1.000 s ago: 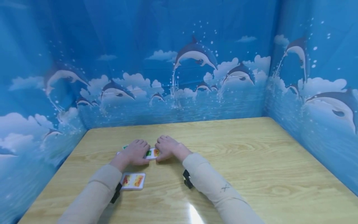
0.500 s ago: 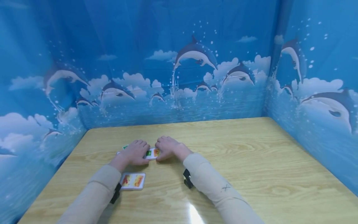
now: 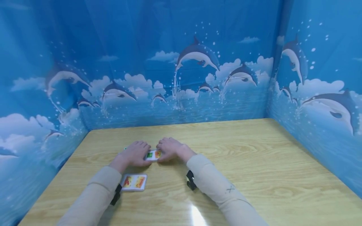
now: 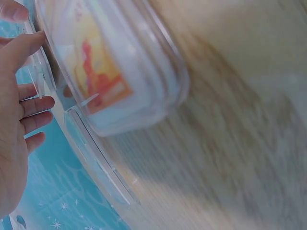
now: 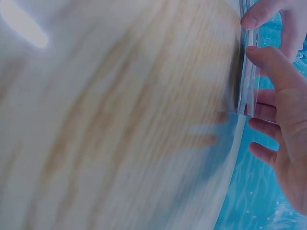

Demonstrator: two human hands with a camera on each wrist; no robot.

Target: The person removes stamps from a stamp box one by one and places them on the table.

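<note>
Both hands meet at the ends of a small stack of clear-cased picture cards (image 3: pixel 153 155) lying at the table's left-middle; a green patch and an orange picture show on top. My left hand (image 3: pixel 137 153) pinches its left end, thumb on the near edge and fingers toward the far side. At the other end my right hand (image 3: pixel 169 150) grips it likewise, and the right wrist view shows the clear layered edge (image 5: pixel 248 72) between thumb and fingers. Nearer to me, below the left wrist, lies a second stack of picture cards (image 3: pixel 134 182), its rounded transparent edges large in the left wrist view.
In the left wrist view another clear flat case (image 4: pixel 98 153) lies beyond the nearer stack, partly hidden. A green corner (image 3: pixel 125 148) peeps out behind the left hand. The wood-grain table (image 3: pixel 240 169) is bordered by a blue dolphin-print curtain (image 3: pixel 181 78).
Both hands and the card stack between them have shifted very slightly left. Less of the green corner shows behind the left hand. The nearer stack stays in place.
</note>
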